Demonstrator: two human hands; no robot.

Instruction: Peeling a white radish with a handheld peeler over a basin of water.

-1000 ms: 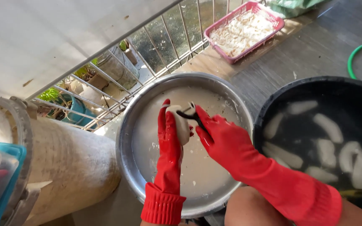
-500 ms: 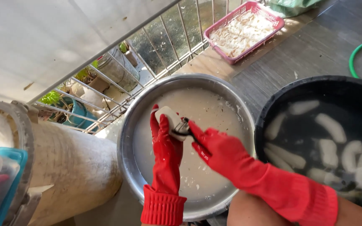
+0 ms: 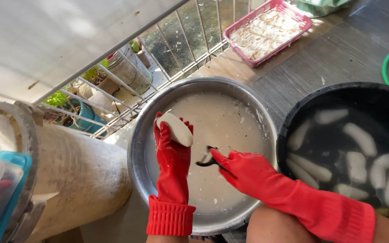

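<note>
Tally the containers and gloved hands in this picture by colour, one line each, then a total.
Red: 2, the left hand holding a white peeled piece, and the right hand holding a dark peeler.
Silver: 1, the metal basin.
Black: 1, the tub of water.
Pink: 1, the basket.
Total: 5

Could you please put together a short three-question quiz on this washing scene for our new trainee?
1. True or false: the left hand holds a pale peeled piece over the metal basin.
2. What does the right hand grip? A) a sponge B) a small dark peeler C) a hose
3. Fill in: more pale pieces float in the black ____ on the right.

Key: 1 true; 2 B; 3 tub.
</note>
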